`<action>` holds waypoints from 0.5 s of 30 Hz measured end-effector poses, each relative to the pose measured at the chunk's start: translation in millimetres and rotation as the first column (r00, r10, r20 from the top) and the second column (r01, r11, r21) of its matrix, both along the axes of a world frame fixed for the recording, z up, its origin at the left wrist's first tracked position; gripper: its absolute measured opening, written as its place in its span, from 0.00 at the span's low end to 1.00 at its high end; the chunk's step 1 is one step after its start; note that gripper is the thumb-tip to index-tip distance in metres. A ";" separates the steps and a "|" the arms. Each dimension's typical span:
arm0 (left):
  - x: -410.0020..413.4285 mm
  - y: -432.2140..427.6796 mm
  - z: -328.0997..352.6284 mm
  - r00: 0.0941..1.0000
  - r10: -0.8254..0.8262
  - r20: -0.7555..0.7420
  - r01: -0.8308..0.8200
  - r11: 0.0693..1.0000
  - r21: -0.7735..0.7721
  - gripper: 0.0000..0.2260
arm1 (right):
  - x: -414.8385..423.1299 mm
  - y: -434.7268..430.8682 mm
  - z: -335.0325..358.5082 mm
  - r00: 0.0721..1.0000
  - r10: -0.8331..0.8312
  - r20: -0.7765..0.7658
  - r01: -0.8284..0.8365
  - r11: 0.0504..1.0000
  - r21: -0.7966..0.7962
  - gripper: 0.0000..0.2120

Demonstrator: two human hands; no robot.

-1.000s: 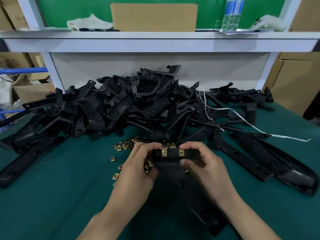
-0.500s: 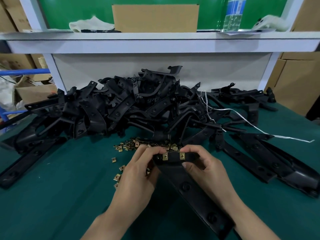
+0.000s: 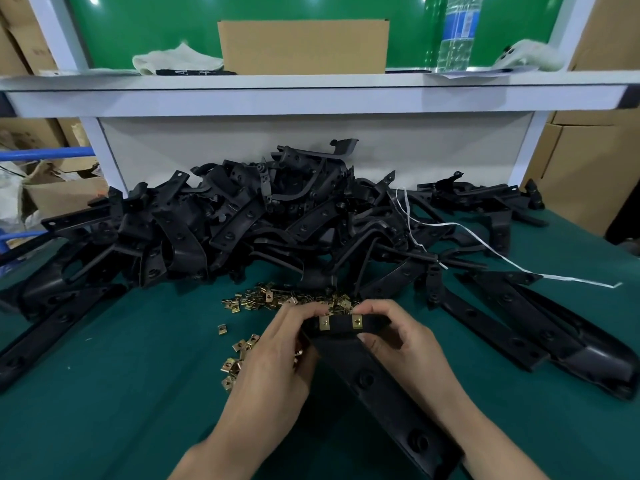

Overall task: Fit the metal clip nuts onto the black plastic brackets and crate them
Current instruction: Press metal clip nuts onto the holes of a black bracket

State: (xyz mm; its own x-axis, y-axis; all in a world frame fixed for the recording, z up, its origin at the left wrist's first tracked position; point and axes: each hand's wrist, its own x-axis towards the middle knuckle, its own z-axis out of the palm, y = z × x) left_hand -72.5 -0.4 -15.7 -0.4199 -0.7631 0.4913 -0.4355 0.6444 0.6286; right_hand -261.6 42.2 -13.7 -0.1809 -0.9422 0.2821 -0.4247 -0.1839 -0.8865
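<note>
A long black plastic bracket (image 3: 377,386) lies slanted toward me on the green table. Both hands grip its far end. My left hand (image 3: 277,355) curls round the left corner, and my right hand (image 3: 401,337) pinches the right side with thumb beneath. Two brass clip nuts (image 3: 341,322) sit on that end's edge, side by side between my fingers. Loose clip nuts (image 3: 277,299) are scattered just beyond and to the left of my hands. A big heap of black brackets (image 3: 263,220) fills the back of the table.
More long brackets (image 3: 519,320) lie flat on the right, another (image 3: 52,327) on the left. A white string (image 3: 502,258) trails across the right side. The white shelf (image 3: 311,88) above carries a cardboard box (image 3: 303,46), a water bottle (image 3: 457,32) and cloths. Cartons stand on both sides.
Both hands and the bracket's end have kept almost the same place; the fingers shifted slightly on the end with the two nuts. The view has tilted a little.
</note>
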 end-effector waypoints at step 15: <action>-4.0 -5.8 -7.9 0.997 0.018 -0.069 -0.022 0.998 -0.066 0.28 | -0.7 -2.0 1.2 1.000 -0.008 -0.004 0.008 0.999 -0.041 0.23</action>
State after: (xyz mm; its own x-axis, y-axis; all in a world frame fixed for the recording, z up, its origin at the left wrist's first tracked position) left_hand -76.5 -6.2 -23.5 -0.3682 -0.7355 0.5687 -0.4060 0.6775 0.6134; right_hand -262.3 40.2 -12.5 -0.1867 -0.9285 0.3209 -0.4303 -0.2164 -0.8764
